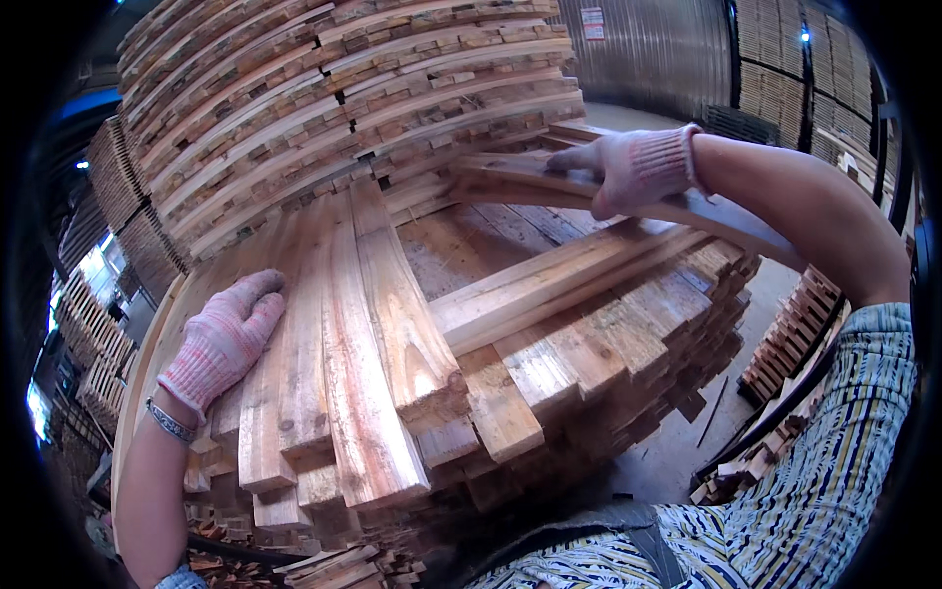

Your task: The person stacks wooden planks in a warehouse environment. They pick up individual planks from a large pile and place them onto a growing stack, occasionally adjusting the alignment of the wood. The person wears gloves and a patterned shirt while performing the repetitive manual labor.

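Note:
Both my hands wear pinkish-white knitted gloves. My left hand (228,332) lies on top of the boards at the left of the stack, its fingers stretched out and resting on the wood. My right hand (628,175) is at the upper right, closed around a wooden board (515,175) that tilts above the stack and reaches past my forearm. Below it, a loose squared board (559,285) lies crosswise. Several long boards (339,334) lie side by side in the middle and left, their ends uneven toward me.
A tall layered stack of boards (353,108) rises behind. More lumber stacks (770,103) stand at the far right beside a corrugated metal wall (657,59). Other stacks (98,324) line the left. Wood pieces (800,329) are piled low on the right, by the grey floor (677,452).

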The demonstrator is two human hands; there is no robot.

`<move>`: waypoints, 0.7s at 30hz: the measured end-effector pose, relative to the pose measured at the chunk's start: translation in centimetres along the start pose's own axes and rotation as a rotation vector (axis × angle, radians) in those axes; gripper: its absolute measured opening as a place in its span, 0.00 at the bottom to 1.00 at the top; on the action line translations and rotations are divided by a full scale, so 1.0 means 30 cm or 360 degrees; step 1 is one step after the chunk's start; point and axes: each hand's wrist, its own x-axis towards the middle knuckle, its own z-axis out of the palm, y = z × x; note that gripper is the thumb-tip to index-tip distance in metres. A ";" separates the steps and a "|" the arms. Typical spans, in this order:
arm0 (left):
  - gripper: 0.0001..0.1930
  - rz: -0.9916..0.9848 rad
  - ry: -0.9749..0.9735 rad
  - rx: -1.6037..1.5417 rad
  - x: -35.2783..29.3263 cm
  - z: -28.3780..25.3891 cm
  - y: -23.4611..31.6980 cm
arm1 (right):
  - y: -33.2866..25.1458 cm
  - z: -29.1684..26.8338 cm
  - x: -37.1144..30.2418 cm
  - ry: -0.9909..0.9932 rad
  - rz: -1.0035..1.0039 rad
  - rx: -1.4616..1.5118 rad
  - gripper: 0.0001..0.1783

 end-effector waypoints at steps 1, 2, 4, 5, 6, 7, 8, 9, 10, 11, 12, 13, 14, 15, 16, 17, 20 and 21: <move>0.21 0.0002 -0.0002 0.0018 -0.001 -0.006 -0.004 | -0.010 -0.026 -0.019 0.0041 -0.0062 0.0161 0.49; 0.21 0.0012 -0.0009 0.0024 0.000 -0.005 -0.005 | -0.010 -0.040 -0.035 0.0074 -0.0111 0.0318 0.48; 0.21 -0.0002 -0.0022 -0.0031 0.003 0.006 -0.016 | -0.015 -0.060 0.026 0.0059 -0.0193 0.0511 0.48; 0.21 0.0003 -0.0022 -0.0034 0.005 0.010 -0.028 | -0.069 -0.070 0.057 -0.0017 -0.0158 0.0592 0.47; 0.21 0.0035 -0.0017 -0.0054 0.018 0.019 -0.042 | -0.126 -0.082 0.080 -0.0079 -0.0097 0.0663 0.46; 0.21 0.0056 -0.0006 -0.0044 0.026 0.028 -0.051 | -0.170 -0.065 0.138 -0.0008 -0.0283 0.0424 0.41; 0.21 0.0048 -0.0006 -0.0023 0.025 0.030 -0.058 | -0.207 -0.013 0.247 0.0055 -0.0573 -0.0004 0.32; 0.21 0.0151 0.0016 -0.0062 0.057 0.047 -0.040 | -0.196 0.011 0.289 0.0208 -0.0740 -0.0470 0.25; 0.21 0.0180 0.0023 -0.0039 0.066 0.043 -0.022 | -0.231 0.036 0.328 0.0281 -0.0842 -0.0674 0.22; 0.21 0.0119 0.0052 0.0055 0.023 0.015 -0.031 | -0.361 0.087 0.386 0.0363 -0.1033 -0.0679 0.20; 0.21 0.0080 0.0037 0.0086 0.008 -0.002 -0.033 | -0.450 0.112 0.402 0.0419 -0.1097 -0.0626 0.18; 0.21 0.0056 0.0027 0.0025 0.018 -0.001 -0.014 | -0.474 0.114 0.402 0.0459 -0.1117 -0.0581 0.18; 0.21 -0.0008 -0.0001 -0.0012 0.008 -0.005 -0.006 | -0.483 0.095 0.342 0.0352 -0.1030 -0.0427 0.20; 0.21 0.0022 0.0006 -0.0041 0.015 0.006 0.001 | -0.386 0.078 0.375 0.0473 -0.1490 -0.0596 0.23; 0.21 0.0049 0.0015 -0.0068 0.023 0.017 0.008 | -0.268 0.047 0.398 0.0584 -0.1956 -0.0769 0.27; 0.21 0.0002 0.0032 -0.0062 0.013 0.008 -0.008 | -0.252 -0.013 0.316 0.0113 -0.1383 0.0121 0.30; 0.21 -0.0051 0.0046 -0.0063 0.005 0.010 -0.004 | -0.005 -0.177 0.199 0.0306 -0.0441 0.0765 0.37; 0.21 -0.0048 0.0049 -0.0082 0.010 0.015 0.000 | 0.083 -0.232 0.160 0.0383 -0.0132 0.0426 0.42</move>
